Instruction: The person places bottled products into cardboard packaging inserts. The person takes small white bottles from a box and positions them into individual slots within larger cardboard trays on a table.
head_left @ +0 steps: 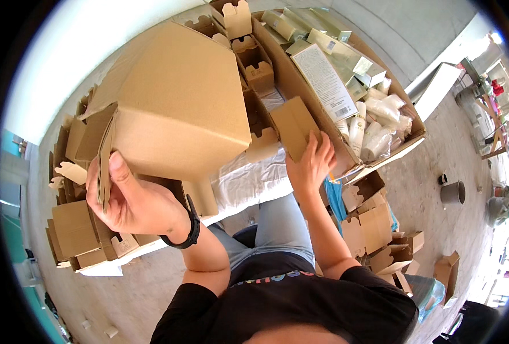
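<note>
A large brown cardboard box (180,86) stands tilted before me on the left. My left hand (119,192) pinches its near-left flap, thumb on one side and fingers on the other. To the right, my right hand (312,160) grips the near end of a small brown cardboard box (293,123), its fingers over the right edge. That small box lies against the side of an open carton (412,112). In the carton are pale green printed boxes (337,49), a white printed box (323,80) and several wrapped white bottles (381,117).
Small open cardboard boxes (251,60) stand along the carton's left side. More brown boxes (76,229) are stacked at the left. White cloth (249,180) covers the surface near my knees. Loose boxes (375,229) lie on the floor at right, with a grey bucket (453,193) farther off.
</note>
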`<state>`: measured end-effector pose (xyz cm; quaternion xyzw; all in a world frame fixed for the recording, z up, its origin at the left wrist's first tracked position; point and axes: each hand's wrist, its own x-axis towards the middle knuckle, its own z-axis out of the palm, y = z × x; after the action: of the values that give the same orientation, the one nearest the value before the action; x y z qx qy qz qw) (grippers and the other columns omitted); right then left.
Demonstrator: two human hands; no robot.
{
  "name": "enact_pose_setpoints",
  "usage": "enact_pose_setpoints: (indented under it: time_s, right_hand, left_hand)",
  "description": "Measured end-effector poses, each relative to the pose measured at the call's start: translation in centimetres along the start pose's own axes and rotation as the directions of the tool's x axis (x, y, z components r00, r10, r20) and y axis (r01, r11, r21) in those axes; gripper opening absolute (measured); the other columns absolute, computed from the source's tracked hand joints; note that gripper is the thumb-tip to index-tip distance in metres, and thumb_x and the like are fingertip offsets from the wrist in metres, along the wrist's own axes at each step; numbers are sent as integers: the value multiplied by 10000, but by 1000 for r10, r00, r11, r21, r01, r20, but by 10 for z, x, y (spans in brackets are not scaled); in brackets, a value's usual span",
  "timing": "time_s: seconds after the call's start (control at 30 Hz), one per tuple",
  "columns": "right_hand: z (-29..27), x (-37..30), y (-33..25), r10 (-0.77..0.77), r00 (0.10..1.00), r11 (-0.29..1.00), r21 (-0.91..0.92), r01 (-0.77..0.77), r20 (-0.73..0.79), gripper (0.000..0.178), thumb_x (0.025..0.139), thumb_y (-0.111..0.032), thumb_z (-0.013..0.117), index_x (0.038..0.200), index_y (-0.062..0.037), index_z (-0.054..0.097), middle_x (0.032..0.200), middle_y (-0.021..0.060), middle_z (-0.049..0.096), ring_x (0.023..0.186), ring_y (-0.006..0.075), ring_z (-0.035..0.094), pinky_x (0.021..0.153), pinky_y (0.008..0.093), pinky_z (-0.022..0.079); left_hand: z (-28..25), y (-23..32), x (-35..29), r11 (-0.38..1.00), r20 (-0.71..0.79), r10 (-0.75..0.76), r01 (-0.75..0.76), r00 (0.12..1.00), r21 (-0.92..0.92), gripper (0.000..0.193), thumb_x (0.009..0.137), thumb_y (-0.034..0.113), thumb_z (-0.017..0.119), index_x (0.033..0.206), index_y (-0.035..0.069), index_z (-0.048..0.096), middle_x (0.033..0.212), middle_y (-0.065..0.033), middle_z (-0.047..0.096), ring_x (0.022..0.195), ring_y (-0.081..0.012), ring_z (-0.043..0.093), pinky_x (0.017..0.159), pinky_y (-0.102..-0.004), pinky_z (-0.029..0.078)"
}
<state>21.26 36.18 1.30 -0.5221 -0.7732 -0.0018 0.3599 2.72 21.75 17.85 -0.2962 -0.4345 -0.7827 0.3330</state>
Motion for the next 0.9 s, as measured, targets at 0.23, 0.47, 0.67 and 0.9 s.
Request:
enact_pose_setpoints:
  time_s: [0.23,0.47,0.67,0.9]
  right_hand:
    - [75,36,-2,-110,994,992,64,108,19,602,805,-291,709,1288,-19,474,1388,195,393,1291,383,366,1058,573,250]
    - [29,35,-1,-162,983,911,396,117,83,536,951,-265,549,1408,-31,394,1470,212,353,1374,360,322,1121,492,244]
    - [-55,24,1,-303,872,15,917,-399,385,733,978,-562,380,1447,-2,331,1464,171,394,1354,284,377,1111,384,292]
    - [-73,10,39,-232,825,279,848,-451,515,563,794,-337,756,1221,-12,588,1402,184,484,1321,293,431,1105,377,293]
  left_hand:
    - [-21,3,-1,998,64,58,-57,996,-8,136,856,-15,660,970,-1,587,991,-158,626,923,-236,615,812,-329,514]
    - [-49,7,-29,997,483,65,-81,873,14,126,752,10,649,872,-2,683,922,-169,647,855,-276,636,762,-373,509]
    - [-60,12,-41,903,914,56,370,401,-218,156,712,83,754,868,74,753,899,-83,696,829,-233,670,807,-374,509]
    - [-68,10,-52,968,978,-42,251,204,-11,208,687,1,716,875,89,727,1063,-103,672,973,-300,652,897,-396,502]
